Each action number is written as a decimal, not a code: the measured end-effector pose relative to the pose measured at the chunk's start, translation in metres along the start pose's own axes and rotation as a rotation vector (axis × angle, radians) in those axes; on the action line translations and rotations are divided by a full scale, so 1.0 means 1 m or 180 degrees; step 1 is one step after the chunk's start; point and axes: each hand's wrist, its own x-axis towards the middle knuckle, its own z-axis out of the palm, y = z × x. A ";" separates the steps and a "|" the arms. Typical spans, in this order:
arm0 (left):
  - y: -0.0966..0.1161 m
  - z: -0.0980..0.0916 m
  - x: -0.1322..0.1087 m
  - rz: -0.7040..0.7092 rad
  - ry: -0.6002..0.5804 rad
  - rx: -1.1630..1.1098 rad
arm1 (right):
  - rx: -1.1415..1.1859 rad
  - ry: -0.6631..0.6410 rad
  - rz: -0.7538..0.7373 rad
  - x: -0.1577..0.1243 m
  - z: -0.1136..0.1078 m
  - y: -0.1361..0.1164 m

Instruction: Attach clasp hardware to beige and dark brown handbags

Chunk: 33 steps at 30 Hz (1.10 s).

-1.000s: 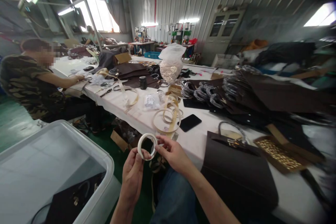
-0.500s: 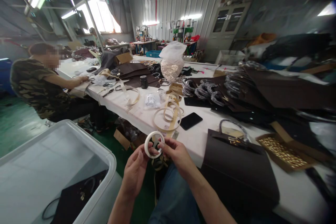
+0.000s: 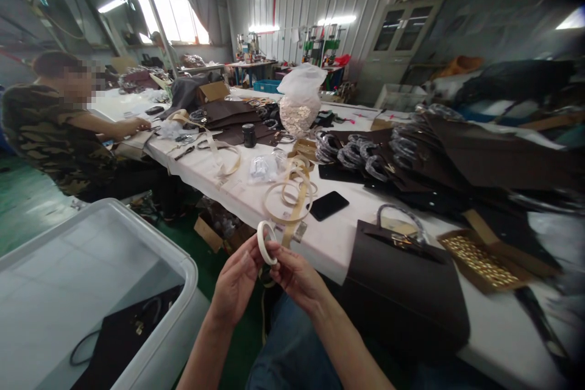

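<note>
A narrow roll of cream-white tape (image 3: 264,250) is held up above my lap, off the table's front edge, turned partly edge-on. My left hand (image 3: 238,279) grips its left side with closed fingers. From the right, my right hand (image 3: 297,271) has its fingers closed on the roll's other side. Just beyond, on the white table, lie loose rings and strips of cream tape (image 3: 299,219) and a black phone (image 3: 329,205). To my right a dark brown handbag (image 3: 406,283) with a wrapped handle leans at the table edge.
A box of gold metal fittings (image 3: 484,262) stands right of the handbag. Dark bag pieces with plastic-wrapped handles (image 3: 361,155) pile up behind. A white bin (image 3: 189,268) holding a dark bag stands at lower left. A co-worker (image 3: 59,128) sits at the table's left.
The tape roll has turned from facing me to nearly edge-on between my hands. The whole view has shifted slightly, with table items appearing a little further left.
</note>
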 end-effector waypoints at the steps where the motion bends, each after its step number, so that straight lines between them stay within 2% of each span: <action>1: 0.001 0.001 0.000 0.0007 -0.0058 -0.0015 | 0.0153 0.0028 0.0070 0.001 -0.002 0.001; 4: 0.001 0.007 0.004 -0.0006 -0.0247 0.0316 | 0.0628 0.0138 0.0175 0.004 -0.006 0.007; 7: -0.003 0.013 0.010 -0.0053 -0.0250 0.1298 | 0.0738 0.0143 0.0129 0.005 -0.009 0.016; 10: -0.009 0.017 0.016 -0.0066 -0.0172 0.1924 | 0.0552 0.0074 0.0203 0.000 -0.011 0.022; 13: -0.014 0.019 0.020 -0.0184 -0.0102 0.1825 | -0.0196 -0.0050 0.0288 -0.011 -0.016 0.016; 15: -0.015 0.021 0.020 -0.0112 -0.0056 0.1831 | -0.1079 0.0259 -0.0105 -0.022 -0.021 0.003; 18: -0.015 0.025 0.019 0.0129 -0.0085 0.2075 | -0.2228 0.0890 -0.1375 -0.043 -0.023 -0.031; 20: -0.014 0.030 0.018 0.0242 -0.0162 0.2285 | -0.2792 0.0815 -0.2175 -0.056 -0.020 -0.058; 22: -0.014 0.036 0.017 0.0357 -0.0260 0.2516 | -0.3223 0.0489 -0.2736 -0.067 -0.014 -0.082; 26: -0.012 0.047 0.016 0.0607 -0.0476 0.2977 | -0.3542 -0.0018 -0.3154 -0.074 -0.006 -0.103; 33: 0.005 0.062 0.017 0.0716 -0.0886 0.3151 | -0.3626 -0.0105 -0.3300 -0.083 -0.009 -0.110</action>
